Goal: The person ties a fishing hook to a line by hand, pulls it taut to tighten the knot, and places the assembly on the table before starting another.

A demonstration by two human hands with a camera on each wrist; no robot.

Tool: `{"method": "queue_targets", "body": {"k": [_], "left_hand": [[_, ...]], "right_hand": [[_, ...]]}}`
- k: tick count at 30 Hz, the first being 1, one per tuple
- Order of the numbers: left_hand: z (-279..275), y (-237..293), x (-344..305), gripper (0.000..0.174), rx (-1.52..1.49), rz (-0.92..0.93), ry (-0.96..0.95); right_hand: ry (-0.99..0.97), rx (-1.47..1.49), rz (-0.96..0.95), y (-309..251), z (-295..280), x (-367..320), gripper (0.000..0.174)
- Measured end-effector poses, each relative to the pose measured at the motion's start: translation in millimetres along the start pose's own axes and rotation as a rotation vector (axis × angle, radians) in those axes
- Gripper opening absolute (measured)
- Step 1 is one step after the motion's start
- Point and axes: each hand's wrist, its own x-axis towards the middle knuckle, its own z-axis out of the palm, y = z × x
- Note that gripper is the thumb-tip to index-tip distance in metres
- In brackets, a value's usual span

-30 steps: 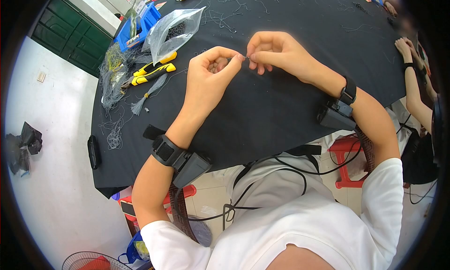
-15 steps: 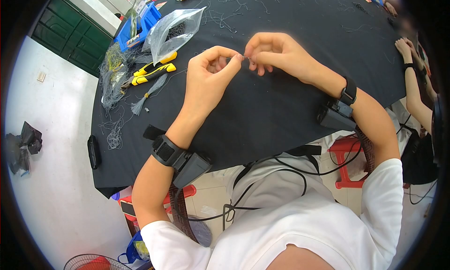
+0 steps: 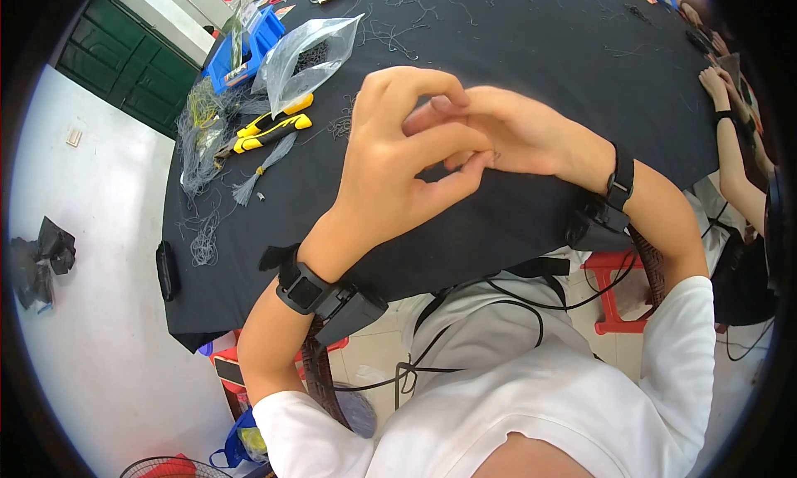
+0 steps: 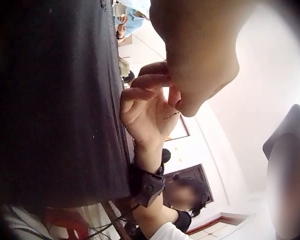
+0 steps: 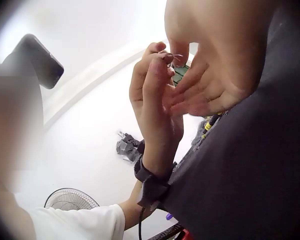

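In the head view my left hand (image 3: pixel 390 154) reaches across my right hand (image 3: pixel 531 134) above the black tablecloth. Its thumb and index fingertips pinch a small, thin, hook-like piece (image 3: pixel 496 155), which also shows as a fine shiny piece (image 5: pixel 174 56) in the right wrist view. Behind it, my right hand has its palm turned up. Its fingers (image 5: pixel 192 92) are fairly straight and overlap the left hand in the right wrist view, while the thumb comes close to the pinched piece. In the head view the left hand covers part of the right fingers.
Left on the table (image 3: pixel 531 38) lie yellow-handled pliers (image 3: pixel 270 134), a tied bundle of grey thread (image 3: pixel 264 169) and tangled grey threads (image 3: pixel 199 146). Behind them are a clear plastic bag (image 3: pixel 303 59) and a blue bin (image 3: pixel 249 51). Another person's arms (image 3: pixel 726 134) rest at the right edge.
My hands were apart, fingertips meeting at a fine thread. The left has since moved right and nearer, across the right hand; the right has turned palm up.
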Motion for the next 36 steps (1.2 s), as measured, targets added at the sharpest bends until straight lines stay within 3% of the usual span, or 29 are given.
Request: {"method": "queue_targets", "body": {"k": [3,4,8,15,19,23,27,32,34,36], "left_hand": [[4,1,-2,0.019,-0.065,0.026,-0.030],[3,5,-1,0.018,-0.064,0.027,-0.047],[4,4,-4,0.017,-0.108,0.022,-0.093],[6,-8,-6,0.014,-0.208,-0.135,-0.140],[5,-14,-7,0.011,-0.245,-0.212,-0.188],[3,-33,-12,0.006,-0.319,-0.340,-0.232],[3,-47,-16,0.004,-0.360,-0.414,-0.177],[-8,-48,-9,0.004,-0.085,-0.345,-0.061],[-13,-49,-6,0.006,0.089,-0.175,-0.034],[-15,-48,-4,0.007,0.187,-0.061,-0.003]], "right_hand": [[-0.024,-0.036,-0.140,-2,-15,4,0.031],[0.111,-0.057,-0.128,-6,-11,4,0.028],[0.210,-0.164,-0.130,-27,-23,1,0.028],[0.617,-0.182,-0.256,-36,-71,-1,0.027],[0.605,-0.153,-0.334,-49,-116,-9,0.028],[0.645,-0.360,-0.453,-52,-160,-19,0.030],[0.688,-0.455,-0.500,-46,-150,-17,0.032],[0.585,-0.857,-0.426,-42,-67,-8,0.029],[0.512,-1.052,-0.435,-31,-50,0,0.023],[0.432,-1.013,-0.395,-22,-32,2,0.020]]}}
